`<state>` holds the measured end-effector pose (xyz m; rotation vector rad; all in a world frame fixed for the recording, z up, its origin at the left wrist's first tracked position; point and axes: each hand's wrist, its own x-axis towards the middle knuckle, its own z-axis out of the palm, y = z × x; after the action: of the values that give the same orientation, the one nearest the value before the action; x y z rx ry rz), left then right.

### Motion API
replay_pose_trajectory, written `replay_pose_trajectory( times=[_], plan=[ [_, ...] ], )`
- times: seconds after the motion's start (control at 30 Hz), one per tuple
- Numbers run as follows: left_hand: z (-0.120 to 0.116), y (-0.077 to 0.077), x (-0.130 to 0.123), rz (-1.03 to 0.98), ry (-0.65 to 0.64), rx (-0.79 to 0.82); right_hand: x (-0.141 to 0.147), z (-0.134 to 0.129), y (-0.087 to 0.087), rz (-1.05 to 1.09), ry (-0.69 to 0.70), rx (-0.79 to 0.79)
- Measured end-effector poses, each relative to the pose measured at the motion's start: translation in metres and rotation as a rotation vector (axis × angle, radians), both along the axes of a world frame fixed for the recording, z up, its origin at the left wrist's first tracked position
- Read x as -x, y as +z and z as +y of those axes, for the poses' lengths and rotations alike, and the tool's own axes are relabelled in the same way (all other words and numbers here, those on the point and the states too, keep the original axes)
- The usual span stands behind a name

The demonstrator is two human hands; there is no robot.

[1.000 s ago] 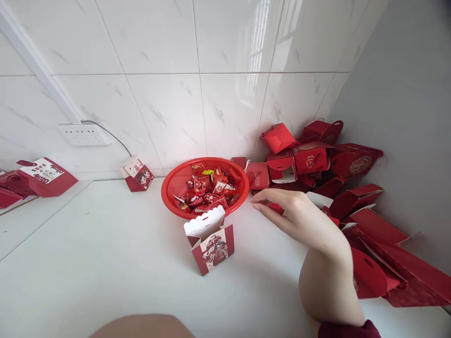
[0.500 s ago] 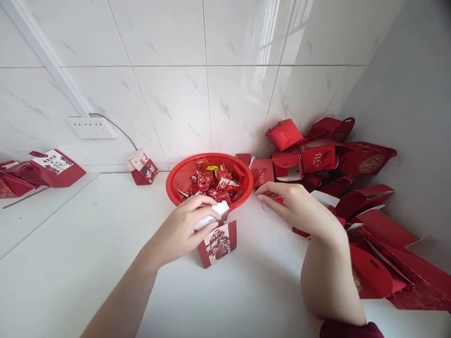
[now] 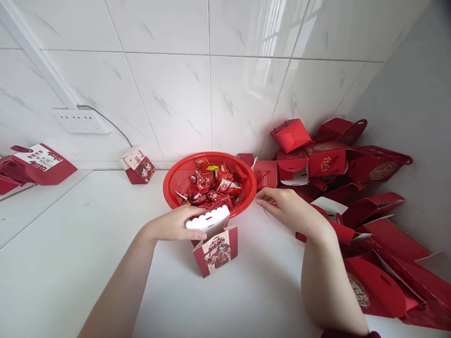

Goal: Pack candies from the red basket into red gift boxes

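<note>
Left hand (image 3: 172,226): since 0.5 s ago, slid back along the white scalloped flap (image 3: 220,216), now pinching it between thumb and fingers.
Open gift box (image 3: 216,253): on the white tabletop (image 3: 190,305), before the red plastic basket (image 3: 167,188) of wrapped candies (image 3: 211,190).
Right hand (image 3: 287,206): fingers curled toward thumb beside the basket; whether it grips anything, cannot tell.

White tiled wall (image 3: 176,108), grey-veined, with a bright barred reflection (image 3: 271,33). Upper left: pale trunking (image 3: 38,51) slanting down to a wall socket (image 3: 81,121); a grey cable (image 3: 112,123) descends from the socket's top edge to behind a small red-and-pink box (image 3: 138,165). Far left: red cartons (image 3: 42,164). Right: heaped red boxes (image 3: 327,159) beside a plain grey wall (image 3: 416,126). Below: white desk (image 3: 45,263), seamed at left
</note>
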<state>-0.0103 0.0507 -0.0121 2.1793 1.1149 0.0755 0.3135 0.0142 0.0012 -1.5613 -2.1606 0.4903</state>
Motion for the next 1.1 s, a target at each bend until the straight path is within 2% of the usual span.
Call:
replay_pose_trajectory(
  times=[0.1,0.2,0.27,0.43,0.53,0.67,0.83,0.93,1.1],
  plan=[
    [0.008,-0.007,0.007,0.007,-0.097,0.011,0.008,0.018,-0.01,-0.027,0.022,-0.008],
    [0.013,-0.011,0.012,0.034,-0.19,0.018,0.029,0.049,-0.024,-0.221,-0.002,-0.001],
    [0.015,-0.013,0.015,0.042,-0.227,0.02,0.047,0.075,-0.035,-0.397,0.022,0.09],
    [0.016,-0.013,0.015,0.028,-0.262,-0.005,0.084,0.132,-0.062,-0.596,0.201,0.378],
    [0.014,-0.009,0.011,0.013,-0.287,-0.039,0.093,0.151,-0.069,-0.605,0.344,0.421],
    [0.013,-0.006,0.008,0.009,-0.299,-0.068,0.097,0.17,-0.065,-0.461,0.486,0.301],
    [0.012,-0.003,0.008,0.036,-0.267,-0.043,0.106,0.195,-0.06,-0.39,0.427,0.207],
    [0.011,-0.003,0.008,0.041,-0.25,-0.028,0.11,0.203,-0.065,-0.425,0.387,0.247],
    [0.011,-0.005,0.008,0.033,-0.235,-0.021,0.113,0.201,-0.076,-0.541,0.292,0.387]
  ],
)
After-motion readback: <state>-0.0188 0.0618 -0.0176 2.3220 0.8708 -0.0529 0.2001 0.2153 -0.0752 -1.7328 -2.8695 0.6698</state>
